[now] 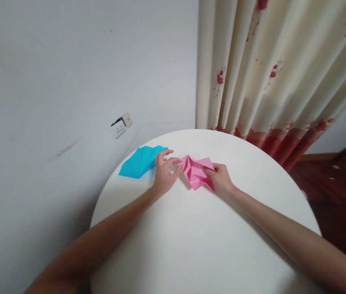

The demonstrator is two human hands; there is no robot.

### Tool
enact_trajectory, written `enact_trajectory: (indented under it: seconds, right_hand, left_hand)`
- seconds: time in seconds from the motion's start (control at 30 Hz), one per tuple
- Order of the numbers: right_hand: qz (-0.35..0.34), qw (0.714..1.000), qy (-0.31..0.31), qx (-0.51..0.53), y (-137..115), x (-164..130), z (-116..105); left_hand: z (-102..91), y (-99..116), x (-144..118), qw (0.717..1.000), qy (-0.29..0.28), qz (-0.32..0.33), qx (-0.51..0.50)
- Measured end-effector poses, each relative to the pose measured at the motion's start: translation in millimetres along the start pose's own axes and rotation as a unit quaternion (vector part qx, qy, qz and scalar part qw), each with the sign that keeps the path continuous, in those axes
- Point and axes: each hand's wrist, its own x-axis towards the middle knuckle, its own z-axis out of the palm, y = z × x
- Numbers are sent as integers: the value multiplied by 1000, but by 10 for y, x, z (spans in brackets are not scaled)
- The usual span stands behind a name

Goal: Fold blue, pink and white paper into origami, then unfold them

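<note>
A creased piece of pink origami paper (pixel 197 171) is held between my two hands, just over the round white table (pixel 188 237). My left hand (pixel 165 171) pinches its left tip between thumb and index finger, the other fingers curled loosely away. At the opposite side, my right hand (pixel 221 176) grips the paper's right edge, its thumb on top and the fingers partly hidden. Folds run across the pink sheet and its corners stick out in points. Left of my left hand lies a folded blue paper (pixel 140 161) with fan-like creases.
A white wall (pixel 68 73) borders the table on the left, with a power socket (pixel 118 128) on it. Behind the table hangs a cream curtain (pixel 252 73) with red flowers. Dark wooden floor (pixel 329 183) shows at the right, beyond the table's curved edge.
</note>
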Motion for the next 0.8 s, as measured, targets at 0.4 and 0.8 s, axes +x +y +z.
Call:
enact_trajectory:
  seconds: [0.4, 0.8]
  right_hand:
    - [-5, 998, 49, 34, -211, -59, 97]
    - [40, 990, 131, -26, -64, -7, 6]
  left_hand:
    - [83, 85, -56, 996, -56, 27, 58]
    - [127, 30, -15, 993, -54, -47, -94]
